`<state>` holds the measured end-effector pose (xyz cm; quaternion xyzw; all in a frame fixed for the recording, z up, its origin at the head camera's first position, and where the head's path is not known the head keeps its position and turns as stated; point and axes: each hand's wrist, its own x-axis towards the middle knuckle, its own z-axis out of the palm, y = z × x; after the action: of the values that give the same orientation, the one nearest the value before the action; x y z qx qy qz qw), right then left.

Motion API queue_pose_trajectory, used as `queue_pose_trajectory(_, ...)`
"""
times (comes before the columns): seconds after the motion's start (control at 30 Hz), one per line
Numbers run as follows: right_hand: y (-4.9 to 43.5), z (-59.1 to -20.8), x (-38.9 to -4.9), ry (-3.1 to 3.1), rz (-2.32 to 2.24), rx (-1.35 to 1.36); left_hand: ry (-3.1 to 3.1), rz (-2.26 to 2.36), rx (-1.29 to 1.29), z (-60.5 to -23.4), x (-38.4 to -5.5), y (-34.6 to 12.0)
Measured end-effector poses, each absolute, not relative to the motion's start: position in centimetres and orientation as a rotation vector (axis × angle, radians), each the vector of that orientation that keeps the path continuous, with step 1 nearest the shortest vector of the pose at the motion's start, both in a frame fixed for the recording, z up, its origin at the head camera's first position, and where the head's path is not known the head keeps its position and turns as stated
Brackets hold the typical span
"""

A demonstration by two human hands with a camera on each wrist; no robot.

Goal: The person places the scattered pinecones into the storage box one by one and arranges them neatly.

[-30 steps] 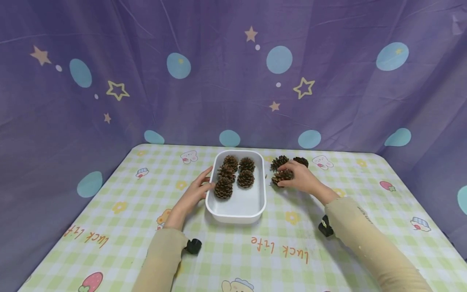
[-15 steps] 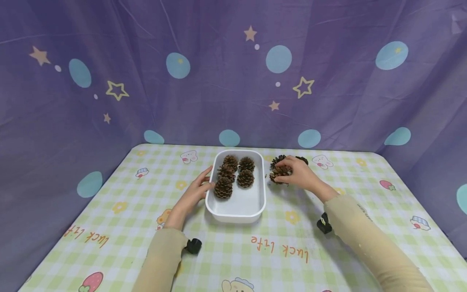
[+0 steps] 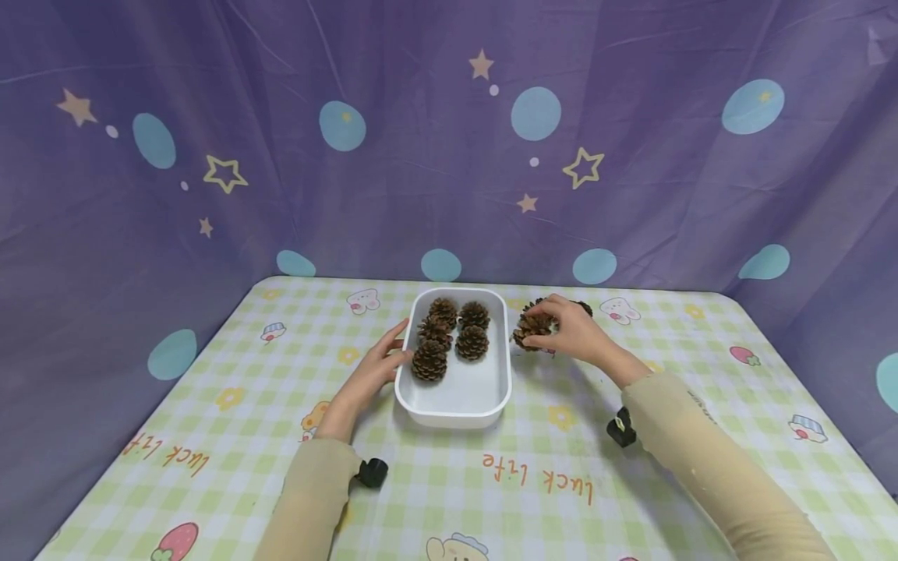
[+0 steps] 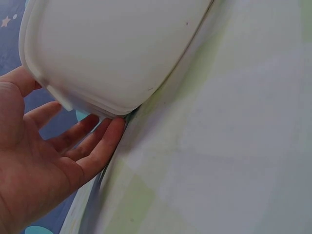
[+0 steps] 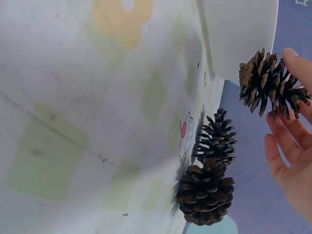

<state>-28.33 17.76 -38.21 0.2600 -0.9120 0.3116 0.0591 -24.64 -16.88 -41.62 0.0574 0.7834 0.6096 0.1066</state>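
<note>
Out on the left, a beige sleeve (image 3: 309, 491) runs up to the left hand (image 3: 372, 372), and here it is against the outer wall of a white, rounded-rectangular, deep-sided tray (image 3: 456, 397): fingers spread and relaxed, fingertips touching, no tight grip to be seen. It looks like steadying work. Inside the tray, five brown, woody pine cones (image 3: 429, 361) gather toward the far end and left side, while the near end and right side show bare floor.

Over the right wall now, and here's the action! A brown pine cone with spread scales (image 5: 263, 85) sits pinched between thumb and fingers of the right hand (image 3: 578, 336), just beside the tray, outside it; from the right wrist view it appears to be up off the green-and-white checked tablecloth (image 3: 421, 483). The hands are well apart, the tray between them. Beyond the right hand, two more dark brown pine cones (image 5: 206, 195) rest on the cloth, partly hidden from the head view.

The step in hand, I'd judge, is the transfer of this cone. Next calls for enough height to clear the rim, a short shift left, and a gentle release onto that bare floor.
</note>
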Motion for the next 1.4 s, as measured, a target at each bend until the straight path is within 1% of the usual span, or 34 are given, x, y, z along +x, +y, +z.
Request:
queue_pose_trajectory(0.4,17.1,-37.5,-28.1,-2.711,0.95,0.847,2.297,1.805,0.184,-41.7,-24.7,-17.0)
queue_pose_trajectory(1.0,16.8,-36.8,-28.0,-2.688,0.951,0.851,2.3,1.805,0.169,-41.5,-24.5,-16.9)
queue_pose_trajectory(1.4,15.7,-36.2,-27.9,-2.661,0.935,0.856,2.304,1.804,0.169,-41.5,-24.5,-16.9)
